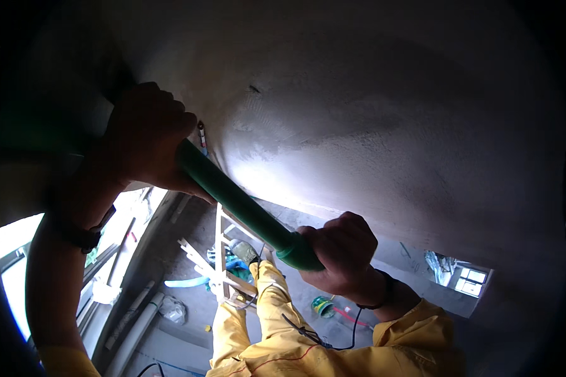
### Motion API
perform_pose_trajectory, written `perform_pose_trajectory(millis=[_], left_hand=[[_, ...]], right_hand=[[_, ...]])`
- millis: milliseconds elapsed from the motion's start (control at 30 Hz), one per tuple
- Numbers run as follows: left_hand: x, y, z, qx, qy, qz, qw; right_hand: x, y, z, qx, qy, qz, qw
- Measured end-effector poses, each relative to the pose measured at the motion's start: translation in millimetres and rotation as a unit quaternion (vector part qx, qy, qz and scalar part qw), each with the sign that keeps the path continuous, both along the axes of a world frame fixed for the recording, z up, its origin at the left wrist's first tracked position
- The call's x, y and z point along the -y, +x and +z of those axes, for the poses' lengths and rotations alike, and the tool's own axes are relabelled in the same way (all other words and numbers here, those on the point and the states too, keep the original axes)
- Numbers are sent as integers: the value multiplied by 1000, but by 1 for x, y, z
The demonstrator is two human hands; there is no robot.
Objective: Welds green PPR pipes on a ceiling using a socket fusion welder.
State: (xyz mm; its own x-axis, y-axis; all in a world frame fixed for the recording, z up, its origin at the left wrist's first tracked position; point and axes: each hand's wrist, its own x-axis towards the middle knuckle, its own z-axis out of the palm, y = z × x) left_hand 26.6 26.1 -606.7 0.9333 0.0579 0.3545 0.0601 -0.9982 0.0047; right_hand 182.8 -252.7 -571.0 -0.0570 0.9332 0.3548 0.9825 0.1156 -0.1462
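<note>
A green pipe (229, 195) slants across the middle, with a bend fitting (295, 251) at its lower right end. My left hand (144, 135) is closed around the pipe's upper part, its far end hidden in shadow by the hand. My right hand (339, 248) grips the fitting and pipe end. A grey plastered surface (383, 125) spreads beside both hands. A small red-and-white object (201, 132), too small to identify, shows just right of my left fingers. Below, one of my shoes (242, 250) rests on a wooden ladder (220, 223), and my yellow-clad legs reach up to it.
At left is a bright window (16, 289). Long pale pipes (138, 333), a plastic bag (172, 309), a blue hose (182, 283) and loose timber lie on the concrete floor (188, 345) below. A green bucket (322, 306) stands right of the ladder. Another window (470, 281) shows at lower right.
</note>
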Motion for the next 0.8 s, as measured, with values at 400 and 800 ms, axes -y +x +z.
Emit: perform_pose_trajectory(millis=[400,800], left_hand=[[39,0,3,50,2,135,990],[47,-8,4,18,20,134,991]], right_hand=[[58,-10,-21,-928,-32,-120,352],[39,-63,-42,-915,64,-262,300]])
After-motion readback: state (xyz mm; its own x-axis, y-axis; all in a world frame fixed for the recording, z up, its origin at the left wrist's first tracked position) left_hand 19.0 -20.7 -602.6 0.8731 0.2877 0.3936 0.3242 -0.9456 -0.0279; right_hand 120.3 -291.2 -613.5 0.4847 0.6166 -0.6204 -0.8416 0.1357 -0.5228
